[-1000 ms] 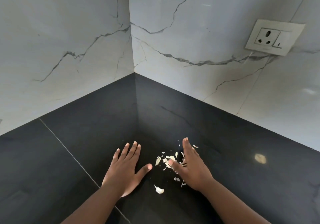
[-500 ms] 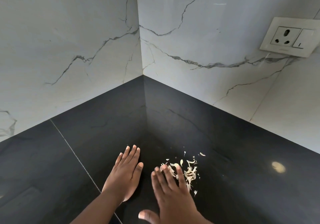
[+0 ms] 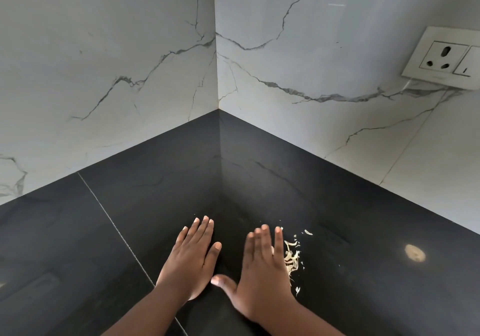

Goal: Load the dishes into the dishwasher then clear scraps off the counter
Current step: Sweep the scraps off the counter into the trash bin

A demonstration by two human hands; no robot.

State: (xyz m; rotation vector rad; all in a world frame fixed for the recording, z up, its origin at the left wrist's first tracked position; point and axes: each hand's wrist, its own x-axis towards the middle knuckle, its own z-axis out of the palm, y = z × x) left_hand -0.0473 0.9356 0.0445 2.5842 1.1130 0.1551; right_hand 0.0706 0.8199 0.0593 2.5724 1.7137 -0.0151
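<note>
Here, we list: black counter (image 3: 155, 205); left hand (image 3: 191, 260), flat at six o'clock as a stop; right hand (image 3: 262, 278), fingers straight, likely sweeping; pale scraps (image 3: 292, 260) touching it at three o'clock.

Soft, even daylight fills the corner; I cannot tell where it comes from. The marble wall (image 3: 130, 50) reads pale and slightly grey, with a faint streak of glare high on the right. The black counter (image 3: 363, 270) shines, mirroring the wall and one round bright spot (image 3: 415, 252). My right hand (image 3: 262, 273) is motion-blurred at the fingertips. Wide-angle bending skews the socket (image 3: 446, 57) near the edge.
</note>
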